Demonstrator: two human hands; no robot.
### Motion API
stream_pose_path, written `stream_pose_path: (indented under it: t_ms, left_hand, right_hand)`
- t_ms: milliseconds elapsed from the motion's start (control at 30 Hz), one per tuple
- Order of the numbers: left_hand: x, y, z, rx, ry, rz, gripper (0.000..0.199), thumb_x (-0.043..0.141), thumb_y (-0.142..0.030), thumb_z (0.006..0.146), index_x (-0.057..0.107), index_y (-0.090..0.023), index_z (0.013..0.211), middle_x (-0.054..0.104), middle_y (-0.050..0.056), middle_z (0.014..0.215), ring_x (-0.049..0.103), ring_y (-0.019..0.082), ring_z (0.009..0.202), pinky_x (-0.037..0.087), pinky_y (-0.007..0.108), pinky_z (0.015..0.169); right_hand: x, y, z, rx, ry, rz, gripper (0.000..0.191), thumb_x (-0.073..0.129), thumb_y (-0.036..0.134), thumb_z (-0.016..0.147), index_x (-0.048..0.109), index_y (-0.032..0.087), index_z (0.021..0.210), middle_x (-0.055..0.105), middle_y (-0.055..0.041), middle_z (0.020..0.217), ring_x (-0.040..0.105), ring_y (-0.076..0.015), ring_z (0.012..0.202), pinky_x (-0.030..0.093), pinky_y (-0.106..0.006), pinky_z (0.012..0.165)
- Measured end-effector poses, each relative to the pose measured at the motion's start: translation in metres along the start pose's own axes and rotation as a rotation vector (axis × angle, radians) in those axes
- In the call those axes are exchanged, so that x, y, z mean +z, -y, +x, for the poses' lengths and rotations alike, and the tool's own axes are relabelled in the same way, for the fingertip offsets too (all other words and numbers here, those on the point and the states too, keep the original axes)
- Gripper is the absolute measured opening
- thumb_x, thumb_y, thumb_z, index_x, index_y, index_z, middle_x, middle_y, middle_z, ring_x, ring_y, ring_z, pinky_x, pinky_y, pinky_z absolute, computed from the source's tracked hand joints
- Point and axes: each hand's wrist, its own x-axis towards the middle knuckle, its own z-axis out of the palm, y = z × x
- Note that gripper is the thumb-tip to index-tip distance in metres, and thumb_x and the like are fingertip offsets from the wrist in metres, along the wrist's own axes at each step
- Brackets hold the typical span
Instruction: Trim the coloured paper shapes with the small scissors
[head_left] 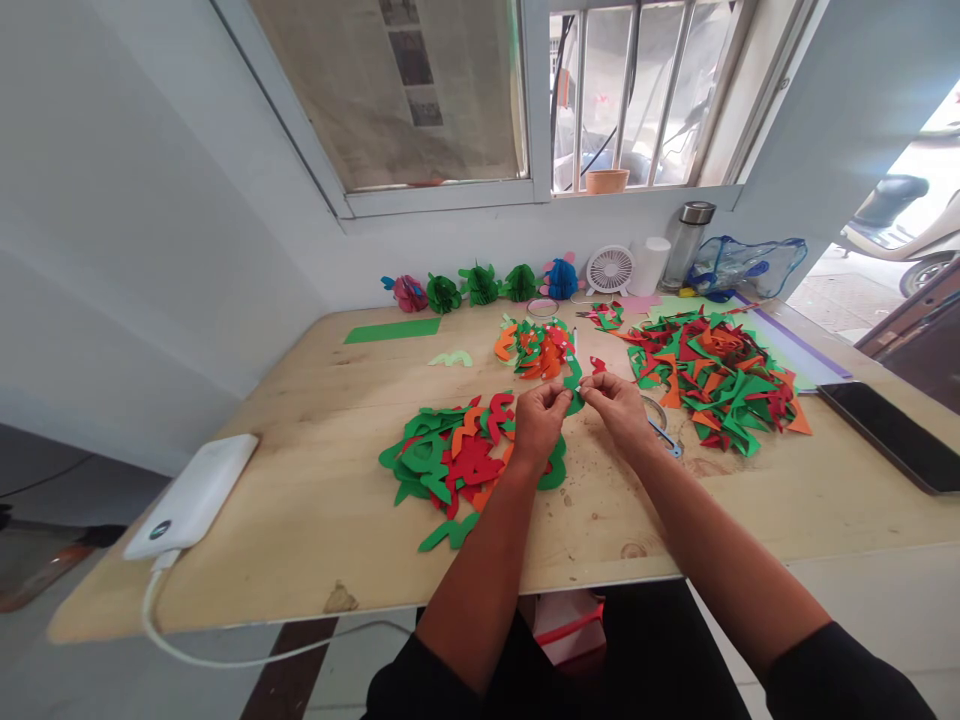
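My left hand and my right hand meet over the middle of the table, fingers pinched on a wavy green paper cutout. A tiny white bit shows at my right fingertips, too small to name. Under and beside my left forearm lies a pile of green, red and orange paper cutouts. Beyond my hands sits a smaller heap of orange and green cutouts, some bearing white patches. A roll of tape and a light-blue tool, perhaps a cutter, lie by my right wrist.
Paper scraps are heaped on the right, near a black phone. Several folded paper figures, a small fan and a glass bottle line the wall. A white power bank with a cable sits at the left edge.
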Motion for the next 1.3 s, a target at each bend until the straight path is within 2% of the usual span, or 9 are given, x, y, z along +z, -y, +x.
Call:
stream_pose_path:
  t_ms: [267,467,900,1300]
  left_hand:
    - [0.0,0.0021,0.0012,-0.016,-0.002,0.005,0.021,0.063,-0.034,0.068,0.062,-0.014,0.064,0.05,-0.003,0.053,0.041,0.008,0.05,0.031,0.02,0.049]
    - [-0.0001,0.0048,0.0024,0.021,0.016,0.005,0.022,0.062,-0.035,0.07,0.063,-0.014,0.065,0.05,-0.003,0.054,0.042,0.008,0.052,0.032,0.02,0.051]
    - [0.001,-0.0014,-0.0001,-0.004,0.011,-0.049,0.025,0.067,-0.038,0.067,0.063,-0.014,0.063,0.049,-0.004,0.054,0.04,0.008,0.051,0.032,0.021,0.051]
    - [0.0014,-0.0009,-0.0003,0.025,0.018,-0.095,0.021,0.067,-0.033,0.067,0.063,-0.013,0.061,0.05,-0.003,0.054,0.042,0.008,0.052,0.033,0.02,0.051]
  right_hand:
    - [-0.0013,-0.0019,0.0003,-0.001,0.025,0.011,0.024,0.067,0.042,0.066,0.061,0.019,0.067,0.061,-0.0006,0.066,0.054,-0.015,0.066,0.045,-0.028,0.062]
    - [-0.0009,0.0001,0.0002,-0.007,0.025,-0.009,0.025,0.067,0.043,0.065,0.06,0.02,0.065,0.06,-0.0004,0.064,0.054,-0.0154,0.065,0.044,-0.028,0.061]
    - [0.0006,0.0029,-0.0023,-0.007,-0.005,0.005,0.025,0.068,0.042,0.064,0.06,0.019,0.066,0.061,-0.0001,0.064,0.052,-0.0141,0.061,0.044,-0.029,0.062]
    - [0.0014,0.0045,-0.003,-0.027,-0.05,-0.037,0.022,0.068,0.04,0.063,0.061,0.019,0.063,0.06,0.0007,0.06,0.05,-0.0126,0.054,0.042,-0.028,0.056]
